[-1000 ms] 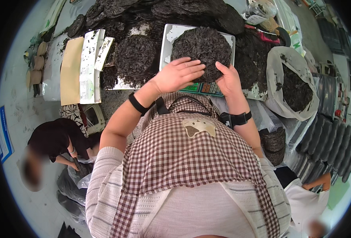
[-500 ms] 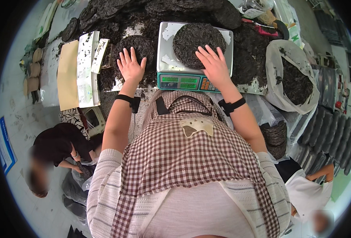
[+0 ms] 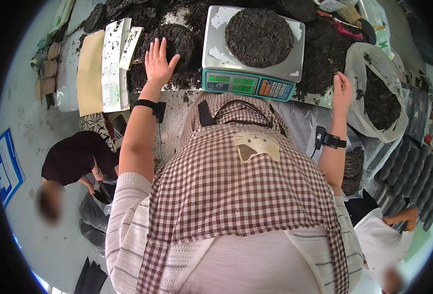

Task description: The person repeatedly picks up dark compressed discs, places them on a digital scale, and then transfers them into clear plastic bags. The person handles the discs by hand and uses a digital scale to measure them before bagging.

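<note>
My left hand (image 3: 160, 66) lies open on a round cake of dark dried seaweed (image 3: 180, 39), thumb spread. To its right, another round cake (image 3: 259, 38) rests on the steel pan of a digital scale (image 3: 226, 61) with a teal keypad front. My right hand (image 3: 341, 93) is at the scale's right, fingers bent together at the edge of a dark seaweed pile (image 3: 319, 49); what they hold, if anything, I cannot make out. A translucent bag of seaweed (image 3: 397, 88) is beside that hand.
Cream and white cardboard pieces (image 3: 89, 73) lie at the left. Dark packs (image 3: 405, 176) are stacked at the right. A co-worker in dark clothing (image 3: 74, 157) bends at lower left; another in white (image 3: 383, 237) is at lower right. Seaweed heaps line the back.
Both hands were over the scale's cake a second ago. My left hand moved left onto the other cake, then my right hand moved right, off the scale, to the pile, its fingers drawing together.
</note>
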A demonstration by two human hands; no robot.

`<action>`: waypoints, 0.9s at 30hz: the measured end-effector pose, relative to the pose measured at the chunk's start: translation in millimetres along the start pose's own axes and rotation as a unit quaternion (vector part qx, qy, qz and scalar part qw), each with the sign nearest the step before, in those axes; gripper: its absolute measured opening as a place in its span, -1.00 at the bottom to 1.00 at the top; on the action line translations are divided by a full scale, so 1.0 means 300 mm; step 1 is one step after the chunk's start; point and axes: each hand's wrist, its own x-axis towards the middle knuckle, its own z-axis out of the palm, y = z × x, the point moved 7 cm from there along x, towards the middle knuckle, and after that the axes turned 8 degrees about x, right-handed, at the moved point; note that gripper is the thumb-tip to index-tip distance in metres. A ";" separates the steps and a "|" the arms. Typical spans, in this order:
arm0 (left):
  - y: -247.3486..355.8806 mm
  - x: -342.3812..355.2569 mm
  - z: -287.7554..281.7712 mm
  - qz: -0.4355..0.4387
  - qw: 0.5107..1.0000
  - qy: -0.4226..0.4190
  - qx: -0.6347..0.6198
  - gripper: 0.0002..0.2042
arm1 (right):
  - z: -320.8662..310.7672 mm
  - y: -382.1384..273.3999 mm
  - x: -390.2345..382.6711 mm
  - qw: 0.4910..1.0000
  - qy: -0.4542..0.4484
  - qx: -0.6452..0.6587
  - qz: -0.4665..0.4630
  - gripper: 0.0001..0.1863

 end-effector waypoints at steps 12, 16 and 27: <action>0.028 0.113 -0.214 -0.073 0.977 0.115 -0.164 -0.32 | 0.016 0.145 0.095 0.989 -0.015 0.014 0.148 -0.52; 0.425 0.230 -0.341 0.063 0.960 0.119 -0.246 -0.38 | 0.252 0.028 0.191 0.992 -0.083 0.020 0.090 -0.54; 0.983 0.290 -0.271 0.185 0.968 0.078 -0.152 -0.29 | 0.696 -0.305 0.191 0.964 -0.075 -0.120 -0.223 -0.50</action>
